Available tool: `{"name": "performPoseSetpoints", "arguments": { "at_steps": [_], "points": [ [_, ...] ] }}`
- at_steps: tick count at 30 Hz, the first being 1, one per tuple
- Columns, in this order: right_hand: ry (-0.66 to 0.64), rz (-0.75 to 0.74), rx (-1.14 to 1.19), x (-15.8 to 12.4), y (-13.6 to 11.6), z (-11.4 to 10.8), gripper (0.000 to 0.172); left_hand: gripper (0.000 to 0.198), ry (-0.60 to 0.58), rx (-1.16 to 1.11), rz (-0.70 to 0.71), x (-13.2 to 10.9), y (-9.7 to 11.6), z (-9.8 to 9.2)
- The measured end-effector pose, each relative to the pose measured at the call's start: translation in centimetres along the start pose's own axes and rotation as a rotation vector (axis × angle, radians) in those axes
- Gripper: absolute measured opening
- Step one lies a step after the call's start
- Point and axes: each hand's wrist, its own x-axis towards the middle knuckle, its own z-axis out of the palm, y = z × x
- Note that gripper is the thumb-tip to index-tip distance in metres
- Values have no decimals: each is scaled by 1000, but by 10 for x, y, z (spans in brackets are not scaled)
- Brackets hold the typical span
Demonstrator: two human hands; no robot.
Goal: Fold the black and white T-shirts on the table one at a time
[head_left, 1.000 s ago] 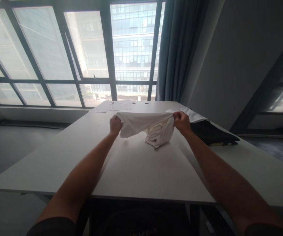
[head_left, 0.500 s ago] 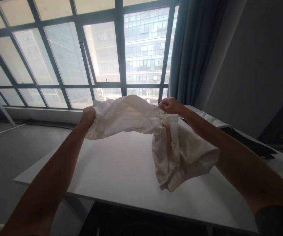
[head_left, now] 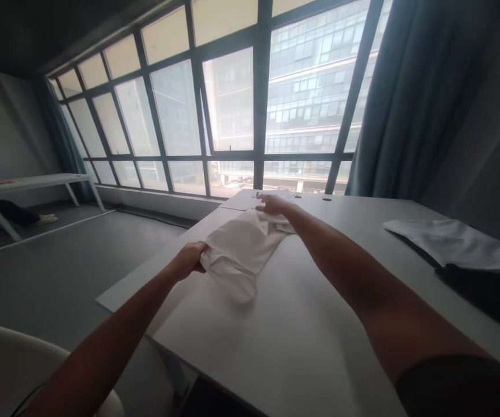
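A crumpled white garment [head_left: 236,240] lies stretched across the white table [head_left: 302,330]; its exact kind cannot be made out. My left hand [head_left: 192,259] is closed on the garment's near left edge, thumb side toward the cloth. Over the far end is my right hand [head_left: 272,204], its fingers reaching left and slightly apart, touching or just above the fabric. Part of the far end is hidden behind my right hand and forearm. The near end of the garment hangs in loose folds close to the tabletop.
A white cloth on a dark one [head_left: 462,243] lies at the table's right side. A pale chair [head_left: 24,359] stands at lower left. Another white table [head_left: 32,184] is far left. Windows and a blue curtain [head_left: 410,116] line the back.
The garment has come down from the air onto the table, stretching away from me. My right hand has reached farther forward and loosened its hold. The view has turned left.
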Motion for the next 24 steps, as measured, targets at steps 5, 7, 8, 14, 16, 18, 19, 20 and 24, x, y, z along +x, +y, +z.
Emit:
{"name": "performPoseSetpoints", "arguments": {
  "at_steps": [5, 7, 8, 14, 16, 18, 19, 20, 24],
  "points": [
    [-401, -61, -183, -24, 6, 80, 46, 28, 16, 514, -88, -10, -24, -44],
    [-410, -89, -195, -32, 11, 95, 51, 34, 24, 569, -90, -14, -22, -59],
    [-403, -83, -182, -34, 12, 100, 55, 37, 28, 601, -87, -16, -18, -66],
    [-223, 71, -171, -18, -3, 114, 65, 38, 44, 802, 4, -1, 8, -65],
    [-152, 124, -219, -7, -5, 119, 56, 38, 20, 850, 63, 13, 14, -40],
    [-155, 111, -223, 1, -2, 125, 51, 34, -44, 909, 157, 31, 17, -4],
    [-165, 75, -202, 3, 2, 128, 52, 35, -118, 1042, 290, 42, 18, 14],
    [-166, 31, -172, 4, 7, 130, 55, 37, -169, 1161, 418, 54, 19, 33],
    [-125, -58, -106, 0, 29, 133, 82, 42, -171, 1308, 560, 114, 18, 89]
  ]
}}
